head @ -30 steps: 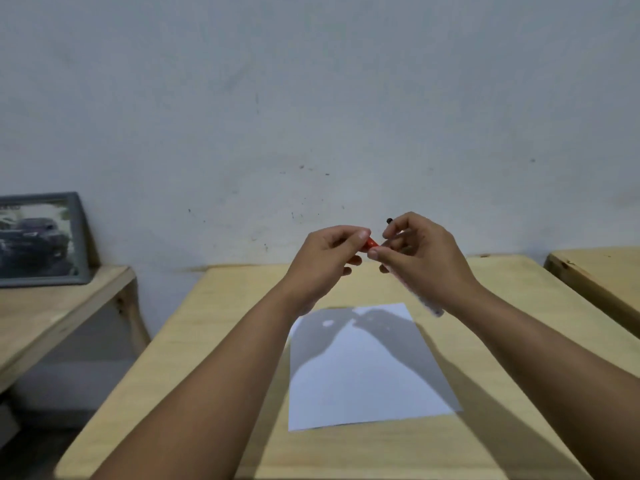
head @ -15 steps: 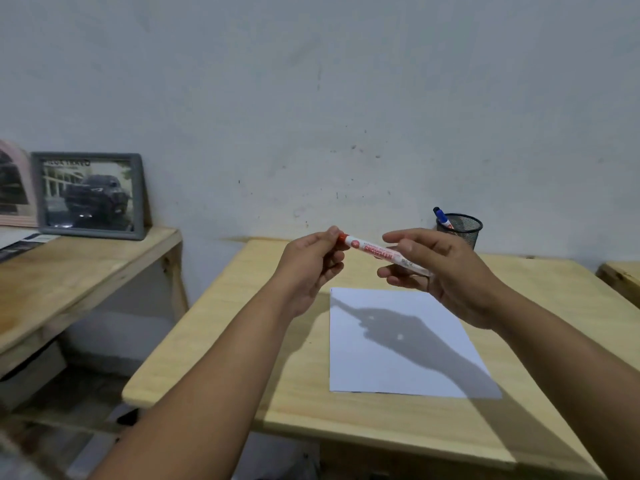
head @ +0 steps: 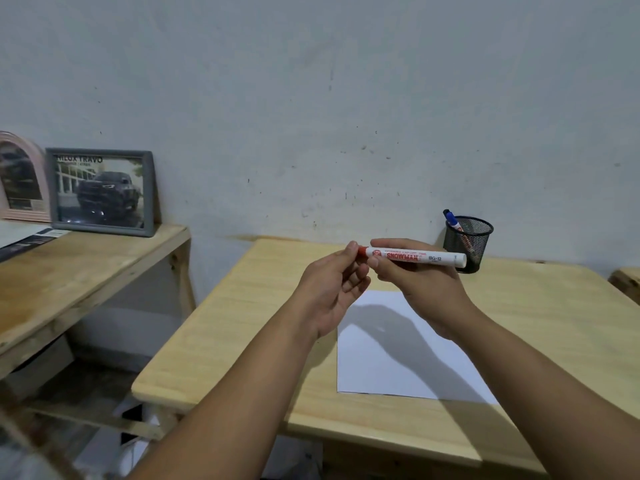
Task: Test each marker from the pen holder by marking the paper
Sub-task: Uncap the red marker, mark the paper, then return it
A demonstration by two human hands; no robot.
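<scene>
A pale wooden table (head: 242, 327) fills the middle of the view, set against a grey-white wall. A second wooden table (head: 69, 271) stands to its left, carrying a grey-framed car picture (head: 100, 192) and, beside that, a pink arched frame (head: 20, 181). A white sheet of paper (head: 388, 368) lies flat on the middle table, shadowed by the arms above it. Near the far right of that table, well behind the paper, stands a black mesh pen holder (head: 468, 242) with a blue-capped marker (head: 452, 220) leaning inside. The right hand (head: 415, 282) holds a white marker (head: 415, 257) level above the table, its grip closed around the barrel. The left hand (head: 332, 289) pinches the marker's red cap (head: 362, 251) between thumb and fingertips.
</scene>
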